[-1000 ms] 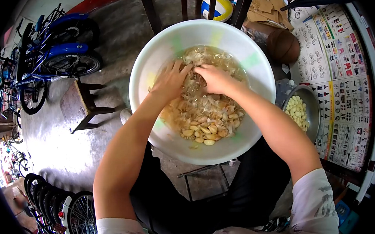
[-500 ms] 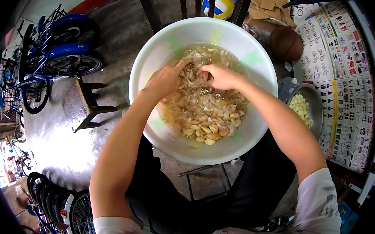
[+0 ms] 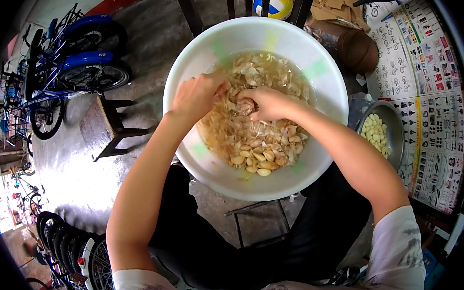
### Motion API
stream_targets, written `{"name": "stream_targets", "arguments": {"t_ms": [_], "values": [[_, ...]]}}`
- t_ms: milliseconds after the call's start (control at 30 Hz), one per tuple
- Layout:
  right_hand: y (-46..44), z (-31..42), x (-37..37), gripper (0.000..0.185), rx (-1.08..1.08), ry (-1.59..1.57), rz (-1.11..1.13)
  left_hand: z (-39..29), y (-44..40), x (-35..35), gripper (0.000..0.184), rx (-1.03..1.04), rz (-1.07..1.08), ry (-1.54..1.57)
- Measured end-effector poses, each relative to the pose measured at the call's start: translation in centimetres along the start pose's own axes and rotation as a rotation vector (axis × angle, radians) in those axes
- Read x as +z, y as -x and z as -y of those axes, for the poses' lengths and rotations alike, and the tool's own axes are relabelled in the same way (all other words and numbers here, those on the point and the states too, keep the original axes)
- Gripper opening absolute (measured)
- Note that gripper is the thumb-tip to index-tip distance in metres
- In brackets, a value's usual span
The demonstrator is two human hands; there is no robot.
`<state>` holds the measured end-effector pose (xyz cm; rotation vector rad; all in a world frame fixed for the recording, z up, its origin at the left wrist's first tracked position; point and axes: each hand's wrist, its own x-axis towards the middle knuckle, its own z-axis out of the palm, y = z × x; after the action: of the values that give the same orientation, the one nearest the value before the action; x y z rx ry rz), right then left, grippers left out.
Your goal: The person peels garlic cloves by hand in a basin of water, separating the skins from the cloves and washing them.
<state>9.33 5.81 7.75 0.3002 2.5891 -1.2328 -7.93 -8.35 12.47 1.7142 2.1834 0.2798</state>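
A large white plastic basin [image 3: 190, 163] holds water with garlic cloves [image 3: 265, 159] and floating papery garlic skins [image 3: 286, 83]. Inside it, my right hand [image 3: 272, 104] has its thumb and fingers closed round a brownish garlic bulb [image 3: 244, 106]. My left hand [image 3: 200, 95] is at the left of the basin, just beside the bulb, over the wet skins. Its fingers are curled together and slightly blurred; whatever sits in them is hidden. Unpeeled cloves lie in a heap at the near side of the water.
To the right stands a metal bowl [image 3: 396, 135] of pale peeled cloves [image 3: 374, 132]. A wooden stool [image 3: 100, 126] and several bicycles [image 3: 87, 74] are on the left. Behind the basin are dark chair bars [image 3: 230, 1], a ball [image 3: 274, 4] and a brown ball [image 3: 357, 51].
My left hand has drawn left, away from the middle of the basin, and its fingers have curled. My right hand has shifted slightly left and down, with the bulb now showing in it.
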Motion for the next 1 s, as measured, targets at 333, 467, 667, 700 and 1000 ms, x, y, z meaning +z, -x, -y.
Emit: {"name": "stream_targets", "arguments": {"t_ms": [333, 467, 667, 700, 1000], "values": [[0.5, 2.5, 1.2, 0.047, 0.005, 0.154, 0.019, 0.1, 1.1, -0.1, 0.011, -0.087, 0.188, -0.046], [0.2, 3.3, 1.7, 0.043, 0.052, 0.166, 0.085, -0.7, 1.8, -0.4, 0.016, -0.037, 0.126, -0.020], [-0.9, 2.0, 1.6, 0.046, 0.042, -0.085, 0.086, -0.2, 1.7, -1.0, 0.016, -0.068, 0.081, 0.124], [-0.6, 2.4, 0.6, 0.044, 0.002, -0.096, 0.074, 0.1, 1.7, -0.9, 0.016, -0.074, 0.053, 0.173], [-0.4, 2.2, -0.4, 0.039, 0.128, -0.689, 0.153, -0.3, 1.9, -1.0, 0.022, 0.013, 0.125, 0.244]]}}
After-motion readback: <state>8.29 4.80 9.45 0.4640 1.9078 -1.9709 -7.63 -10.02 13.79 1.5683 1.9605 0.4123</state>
